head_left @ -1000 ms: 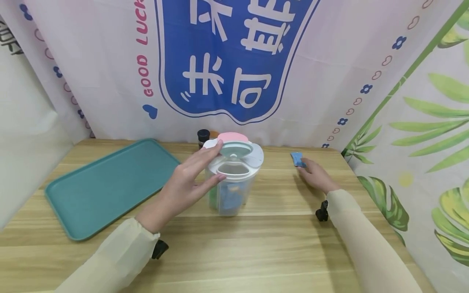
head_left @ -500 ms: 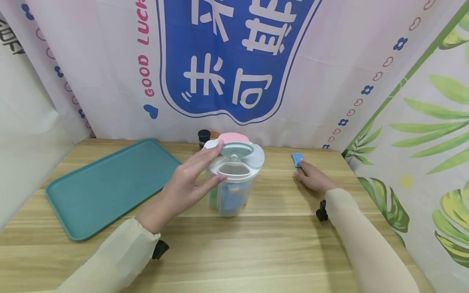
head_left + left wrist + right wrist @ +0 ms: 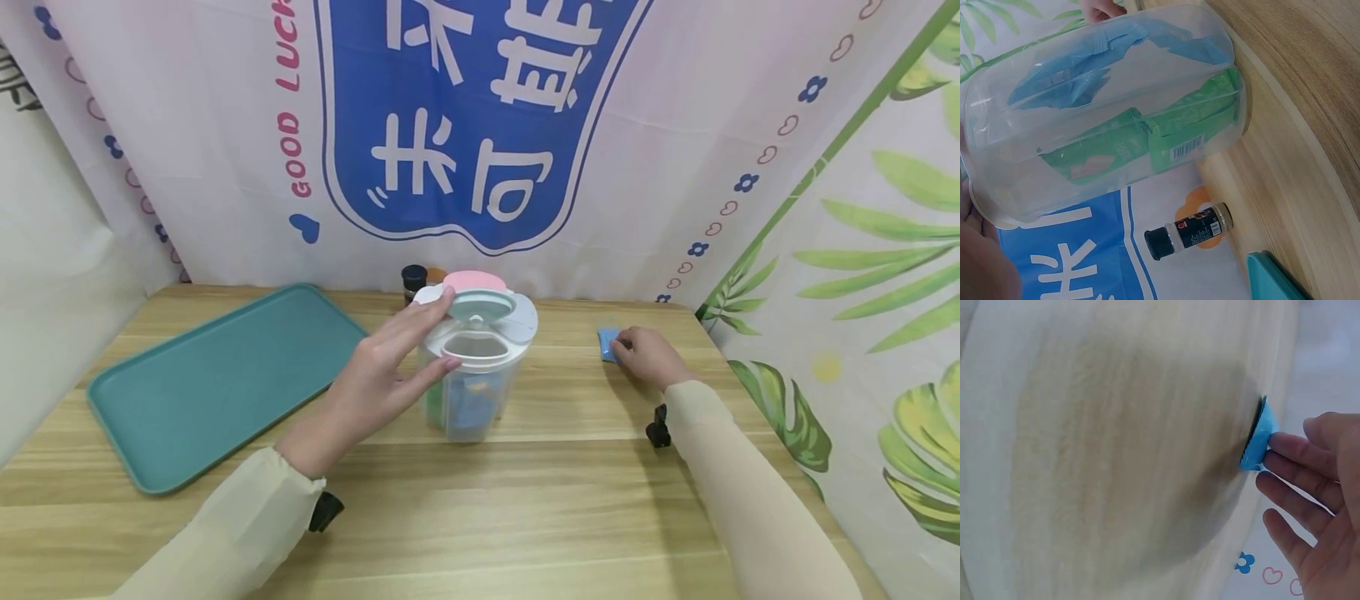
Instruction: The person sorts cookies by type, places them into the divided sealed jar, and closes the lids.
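Near the table's middle stands a clear plastic storage container (image 3: pixel 471 404) with a white lid. Its sage green flap (image 3: pixel 481 306) is raised above an opening. My left hand (image 3: pixel 371 375) rests on the lid's left side, thumb and fingers spread and fairly straight. Through the clear wall in the left wrist view, blue packets (image 3: pixel 1066 84) and green packets (image 3: pixel 1191 119) show in separate compartments. My right hand (image 3: pixel 651 357) pinches the edge of a small blue packet (image 3: pixel 608 344) at the back right. In the right wrist view, the packet tilts beside the fingertips; the exact thumb contact is unclear.
A teal tray (image 3: pixel 232 387) lies on the left of the wooden table (image 3: pixel 480 533). Behind the container stands a small black-capped bottle (image 3: pixel 1191 230), with something orange beside it. A printed curtain (image 3: pixel 225 167) hangs along the table's back edge.
The blue packet has shifted a little towards me along with my right hand, whose fingers have drawn in at its edge. My left hand and the container have stayed in place.
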### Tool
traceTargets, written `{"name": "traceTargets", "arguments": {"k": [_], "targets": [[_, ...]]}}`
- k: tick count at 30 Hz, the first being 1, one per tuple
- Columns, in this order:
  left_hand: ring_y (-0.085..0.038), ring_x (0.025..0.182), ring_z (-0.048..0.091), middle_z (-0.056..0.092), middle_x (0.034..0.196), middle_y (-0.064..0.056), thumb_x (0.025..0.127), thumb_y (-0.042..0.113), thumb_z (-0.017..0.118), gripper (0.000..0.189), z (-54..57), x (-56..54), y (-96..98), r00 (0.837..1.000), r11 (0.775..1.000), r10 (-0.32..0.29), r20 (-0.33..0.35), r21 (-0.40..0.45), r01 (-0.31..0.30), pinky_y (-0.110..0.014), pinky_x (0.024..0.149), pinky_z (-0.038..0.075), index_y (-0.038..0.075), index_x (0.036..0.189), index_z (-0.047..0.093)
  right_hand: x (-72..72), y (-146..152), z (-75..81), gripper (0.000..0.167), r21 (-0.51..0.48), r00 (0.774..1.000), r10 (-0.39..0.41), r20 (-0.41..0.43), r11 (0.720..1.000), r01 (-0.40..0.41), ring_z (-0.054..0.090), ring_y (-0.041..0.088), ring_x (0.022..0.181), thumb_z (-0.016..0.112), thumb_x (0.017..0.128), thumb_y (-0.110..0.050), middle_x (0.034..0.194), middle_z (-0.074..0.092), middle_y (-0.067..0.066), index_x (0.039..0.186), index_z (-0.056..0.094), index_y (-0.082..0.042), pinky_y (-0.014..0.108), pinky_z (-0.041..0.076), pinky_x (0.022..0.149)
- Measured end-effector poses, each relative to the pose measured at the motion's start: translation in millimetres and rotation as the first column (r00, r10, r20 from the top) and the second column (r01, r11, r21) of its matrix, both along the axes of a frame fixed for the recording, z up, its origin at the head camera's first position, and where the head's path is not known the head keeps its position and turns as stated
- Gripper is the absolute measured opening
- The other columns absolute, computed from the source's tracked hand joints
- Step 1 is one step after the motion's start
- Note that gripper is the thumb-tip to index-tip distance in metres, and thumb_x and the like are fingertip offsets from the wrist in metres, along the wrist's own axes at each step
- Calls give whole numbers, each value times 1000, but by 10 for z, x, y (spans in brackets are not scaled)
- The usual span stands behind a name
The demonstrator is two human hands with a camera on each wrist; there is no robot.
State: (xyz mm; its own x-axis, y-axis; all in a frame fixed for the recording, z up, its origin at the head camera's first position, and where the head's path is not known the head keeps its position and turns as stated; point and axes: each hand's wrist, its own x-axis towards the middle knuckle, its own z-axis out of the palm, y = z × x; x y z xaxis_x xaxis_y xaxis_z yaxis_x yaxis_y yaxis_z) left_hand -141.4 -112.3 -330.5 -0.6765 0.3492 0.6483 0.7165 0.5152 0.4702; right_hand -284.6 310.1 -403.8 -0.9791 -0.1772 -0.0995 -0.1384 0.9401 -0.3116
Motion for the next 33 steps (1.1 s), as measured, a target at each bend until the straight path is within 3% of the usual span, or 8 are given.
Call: {"name": "traceTargets", "arguments": {"k": [3, 5, 7, 11, 16, 25, 33], "targets": [[-30, 149, 52, 56, 158, -8, 93, 16, 80, 78, -3, -9, 7, 1000, 1000, -2, 2, 0, 2, -48, 130, 36, 15, 161, 42, -11, 37, -36, 31, -27, 1000, -17, -13, 999, 17, 65, 34, 98, 55, 108, -22, 109, 69, 23, 115, 67, 6, 49, 58, 88], [-29, 149, 52, 55, 158, -8, 93, 17, 80, 78, -1, -11, 14, 1000, 1000, -3, 3, 0, 3, -48, 130, 36, 16, 161, 42, -10, 65, -81, 29, -57, 999, -36, -24, 998, 34, 63, 33, 98, 57, 107, -21, 109, 65, 23, 117, 64, 6, 48, 58, 87], [-30, 149, 51, 55, 158, -8, 93, 17, 80, 78, -1, -12, 17, 1000, 1000, -5, 3, -1, 5, -48, 130, 35, 15, 161, 42, -3, 84, -122, 36, -74, 998, -49, -40, 996, 46, 63, 39, 110, 58, 107, -21, 121, 63, 27, 128, 59, 9, 54, 57, 98], [-29, 148, 53, 57, 156, -9, 93, 17, 81, 79, -3, -8, 13, 1000, 1000, -3, 2, -7, 3, -47, 130, 35, 16, 161, 41, 9, 102, -153, 53, -49, 998, -47, -49, 998, 45, 49, 54, 137, 55, 108, -24, 146, 51, 37, 146, 47, 13, 67, 41, 120], [-29, 148, 53, 57, 157, -8, 93, 17, 81, 79, -10, -9, 14, 1000, 1000, 1, -4, -6, -1, -47, 130, 35, 16, 161, 41, 27, 93, -136, 61, -18, 999, -45, -4, 999, 45, 39, 58, 143, 54, 109, -30, 155, 47, 35, 155, 40, 7, 71, 33, 124], [-30, 151, 49, 53, 160, -8, 93, 16, 81, 79, 2, -6, 18, 1000, 1000, 2, 2, 1, -2, -48, 130, 35, 15, 161, 41, 21, 61, -70, 58, -151, 997, -79, -11, 986, 76, 59, 45, 122, 65, 104, -21, 139, 57, 35, 147, 46, 12, 59, 53, 107], [-30, 151, 49, 53, 160, -7, 93, 15, 81, 80, 2, -1, 8, 1000, 1000, 12, 18, -8, -12, -49, 130, 35, 16, 162, 41, 13, 56, -91, 43, -239, 994, -107, -17, 966, 100, 59, 36, 106, 61, 106, -15, 121, 60, 28, 140, 50, 9, 44, 56, 89]]}}
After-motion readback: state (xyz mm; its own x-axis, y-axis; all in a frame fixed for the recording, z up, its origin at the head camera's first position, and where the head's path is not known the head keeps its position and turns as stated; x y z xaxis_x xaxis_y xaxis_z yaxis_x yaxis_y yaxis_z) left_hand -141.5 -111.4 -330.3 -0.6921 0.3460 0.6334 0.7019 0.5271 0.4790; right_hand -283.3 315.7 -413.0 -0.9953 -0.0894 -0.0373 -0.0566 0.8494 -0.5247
